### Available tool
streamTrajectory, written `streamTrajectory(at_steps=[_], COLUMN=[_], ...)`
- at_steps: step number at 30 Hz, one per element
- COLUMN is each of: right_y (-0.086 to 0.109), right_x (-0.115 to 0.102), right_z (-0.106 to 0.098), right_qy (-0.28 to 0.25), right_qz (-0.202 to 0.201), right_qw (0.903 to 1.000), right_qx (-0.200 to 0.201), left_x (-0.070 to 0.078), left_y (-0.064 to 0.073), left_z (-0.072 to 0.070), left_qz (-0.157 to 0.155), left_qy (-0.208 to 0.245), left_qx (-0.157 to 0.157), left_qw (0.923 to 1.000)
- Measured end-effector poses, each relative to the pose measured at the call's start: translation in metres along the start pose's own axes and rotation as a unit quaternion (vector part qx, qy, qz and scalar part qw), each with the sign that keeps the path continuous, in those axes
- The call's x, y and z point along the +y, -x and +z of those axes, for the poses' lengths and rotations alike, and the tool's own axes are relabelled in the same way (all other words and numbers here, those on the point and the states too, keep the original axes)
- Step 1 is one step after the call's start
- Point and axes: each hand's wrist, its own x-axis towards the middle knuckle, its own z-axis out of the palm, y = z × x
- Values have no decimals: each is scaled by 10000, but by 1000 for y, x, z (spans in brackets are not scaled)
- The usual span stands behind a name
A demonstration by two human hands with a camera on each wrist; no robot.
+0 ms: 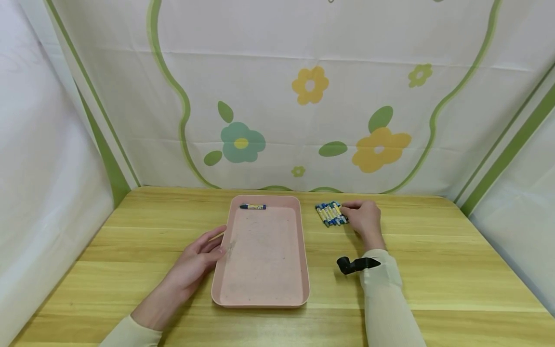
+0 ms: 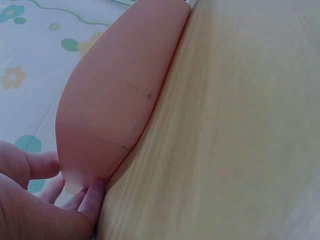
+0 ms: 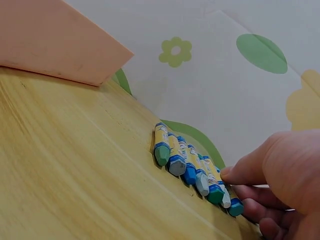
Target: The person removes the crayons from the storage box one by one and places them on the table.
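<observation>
A shallow pink tray (image 1: 262,304) lies on the table, long side pointing away from me. My left hand (image 1: 200,260) grips its left side wall, with the thumb at the rim and other fingers low against the outside. Inside the tray, near the far end, lies one dark-tipped crayon (image 1: 253,206). Right of the tray, several crayons (image 1: 326,214) in blue, green and grey tones lie side by side in a row. My right hand (image 1: 365,219) is at the row's right end, its thumb and fingers pinching the endmost crayon (image 3: 235,206); the fingertips are partly hidden.
The wooden table (image 1: 433,270) reaches back to a white curtain (image 1: 269,29) printed with flowers. White cloth also hangs at both sides. A black mount (image 1: 356,264) is strapped on my right wrist, above the sleeve cuff.
</observation>
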Motion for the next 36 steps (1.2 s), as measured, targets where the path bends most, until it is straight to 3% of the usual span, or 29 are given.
streamTrajectory(at_steps=[28,36], right_y=[5,7], right_x=[-11,-21], right_z=[-6,-10], right_qy=[-255,-276], right_qz=[32,-248], right_qw=[9995,9993], right_qx=[-156,-85], left_x=[1,0], left_y=[1,1], left_z=[0,0], left_qz=[5,26], left_qy=[12,12], left_qx=[-38,-58], left_qw=[10000,10000])
